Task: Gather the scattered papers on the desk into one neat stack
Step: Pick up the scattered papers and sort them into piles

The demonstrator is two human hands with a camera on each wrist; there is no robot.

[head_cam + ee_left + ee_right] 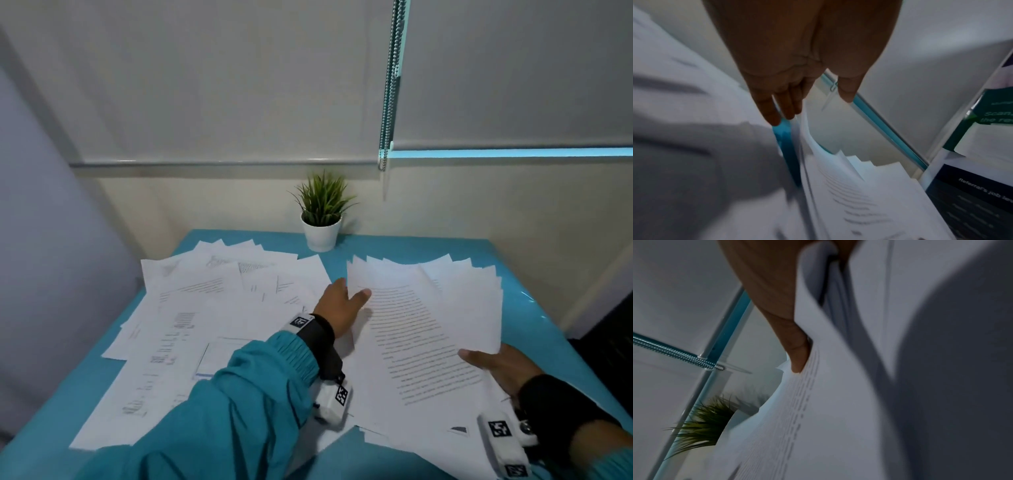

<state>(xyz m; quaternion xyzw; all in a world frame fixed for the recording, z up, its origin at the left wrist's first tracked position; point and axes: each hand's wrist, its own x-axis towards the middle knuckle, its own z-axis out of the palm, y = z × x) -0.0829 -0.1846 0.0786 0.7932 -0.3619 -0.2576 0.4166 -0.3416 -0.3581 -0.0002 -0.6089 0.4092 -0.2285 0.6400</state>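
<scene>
A fanned bundle of printed sheets [421, 329] sits on the right half of the teal desk [534, 308]. My right hand [493, 363] grips its near right corner, thumb on top and fingers beneath; in the right wrist view the thumb [797, 356] presses on the top sheet [818, 418]. My left hand [342, 301] lies at the bundle's left edge with straight fingers [777, 110] against the sheets [849, 194] and the thumb spread over the top page. Loose scattered papers [205, 308] overlap across the desk's left half.
A small potted plant [322, 219] stands at the desk's back edge, between the two paper groups. A blind's bead chain [390, 85] hangs against the wall behind it. A dark printed leaflet [972, 203] lies beside the bundle. A strip of bare desk runs along the right edge.
</scene>
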